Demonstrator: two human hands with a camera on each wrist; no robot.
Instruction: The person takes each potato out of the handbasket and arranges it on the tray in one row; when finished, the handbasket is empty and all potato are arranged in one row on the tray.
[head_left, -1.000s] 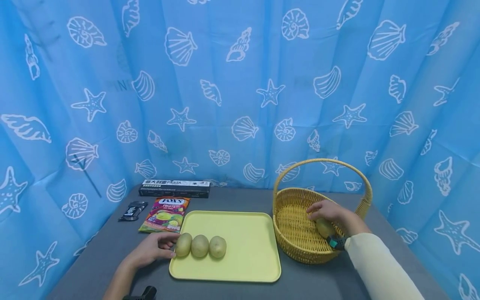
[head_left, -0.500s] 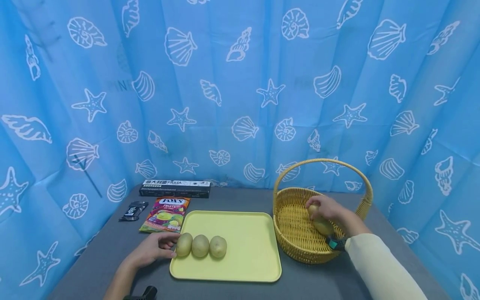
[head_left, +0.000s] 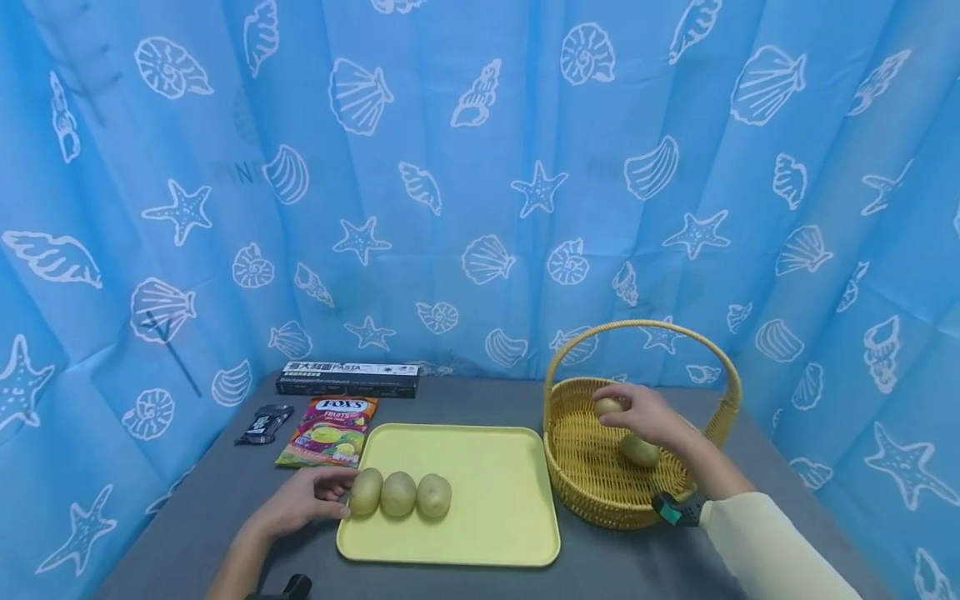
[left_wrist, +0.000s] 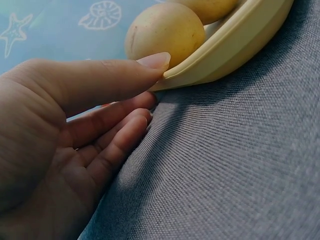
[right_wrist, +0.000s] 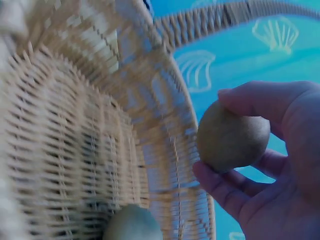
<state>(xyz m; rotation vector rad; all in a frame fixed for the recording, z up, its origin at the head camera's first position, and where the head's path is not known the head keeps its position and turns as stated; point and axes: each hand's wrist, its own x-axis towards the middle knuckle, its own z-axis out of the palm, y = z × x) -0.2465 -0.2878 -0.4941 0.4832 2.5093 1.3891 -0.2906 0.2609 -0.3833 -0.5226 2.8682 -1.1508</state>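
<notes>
My right hand [head_left: 641, 412] pinches a kiwi [head_left: 609, 406] between thumb and fingers, up by the far left part of the wicker basket [head_left: 573, 483]. In the right wrist view this kiwi [right_wrist: 232, 137] overlaps the basket's rim. A second kiwi [head_left: 640, 451] lies on the basket floor, below the hand. On the yellow tray [head_left: 502, 500], three kiwis [head_left: 399, 494] stand in a row at the left side. My left hand [head_left: 303, 498] rests at the tray's left edge with fingers loosely bent, its thumb tip right at the rim beside the nearest kiwi [left_wrist: 165, 35].
Behind the tray's left corner lies a bag of Fox's fruit candy [head_left: 330, 431], with a small black packet [head_left: 265, 424] to its left. A black pasta box [head_left: 348, 378] stands at the back, before a blue shell-print curtain [head_left: 480, 208]. The basket's tall handle [head_left: 643, 322] arches over its opening.
My right hand has lifted a kiwi from inside the basket and moved it up and left, uncovering the other kiwi there. The left hand and the tray's kiwis stay put.
</notes>
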